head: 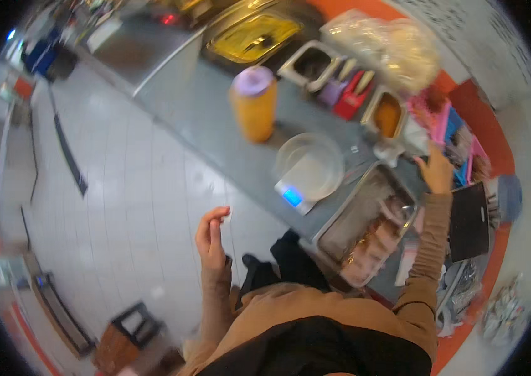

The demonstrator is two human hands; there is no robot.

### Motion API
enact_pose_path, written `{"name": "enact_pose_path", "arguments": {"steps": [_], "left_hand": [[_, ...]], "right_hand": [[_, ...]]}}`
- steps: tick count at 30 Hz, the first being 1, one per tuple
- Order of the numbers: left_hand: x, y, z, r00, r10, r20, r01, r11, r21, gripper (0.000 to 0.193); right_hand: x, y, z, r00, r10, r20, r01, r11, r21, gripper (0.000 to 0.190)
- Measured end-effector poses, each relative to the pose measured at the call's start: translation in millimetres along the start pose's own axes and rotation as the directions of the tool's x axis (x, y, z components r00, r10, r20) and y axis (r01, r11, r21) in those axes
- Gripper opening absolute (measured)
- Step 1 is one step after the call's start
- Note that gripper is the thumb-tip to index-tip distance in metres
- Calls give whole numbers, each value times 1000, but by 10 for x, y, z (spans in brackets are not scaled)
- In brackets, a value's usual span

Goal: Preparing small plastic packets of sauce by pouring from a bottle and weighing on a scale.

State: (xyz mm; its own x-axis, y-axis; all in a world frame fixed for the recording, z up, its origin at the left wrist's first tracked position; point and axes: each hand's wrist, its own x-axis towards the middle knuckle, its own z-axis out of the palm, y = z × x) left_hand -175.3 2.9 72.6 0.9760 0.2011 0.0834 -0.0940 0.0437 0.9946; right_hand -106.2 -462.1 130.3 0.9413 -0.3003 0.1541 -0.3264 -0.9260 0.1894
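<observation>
My left hand is raised over the floor with its fingers curled; a small pale bit shows at the fingertips, too blurred to name. My right hand reaches to the back of the counter, beside a white item and the colourful bins; whether it grips anything cannot be told. Left of my right arm lies a metal tray with plastic-wrapped food. A round translucent bowl stands on a digital scale with a lit display. Farther left stands an orange container with a pale lilac top.
Metal food pans, one with orange contents, line the back of the counter. Near them are red and purple holders and clear plastic bags. A black board is at the right. A brown box stands on the floor.
</observation>
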Motion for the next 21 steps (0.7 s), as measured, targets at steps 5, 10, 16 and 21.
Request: {"name": "enact_pose_path", "arguments": {"steps": [5,10,16,21], "left_hand": [[-562,-430,-1146,965,-41,-259,53,998,38,25],[-1234,-1340,-1578,772,-363,-521,312,932,-187,24],[-2426,-2309,-1901,534,-659,-530,528,749,-400,28],[-2949,-3402,-1619,554,-578,-599,516,803,-298,28]], "right_hand": [[-1022,-1545,-713,857,-368,-361,515,635,576,16],[-2511,-3089,31,490,-823,288,-287,161,945,11],[-3212,-3492,2960,329,-858,396,2,420,908,36],[-2758,-3007,5518,389,138,911,-770,591,240,49]]}}
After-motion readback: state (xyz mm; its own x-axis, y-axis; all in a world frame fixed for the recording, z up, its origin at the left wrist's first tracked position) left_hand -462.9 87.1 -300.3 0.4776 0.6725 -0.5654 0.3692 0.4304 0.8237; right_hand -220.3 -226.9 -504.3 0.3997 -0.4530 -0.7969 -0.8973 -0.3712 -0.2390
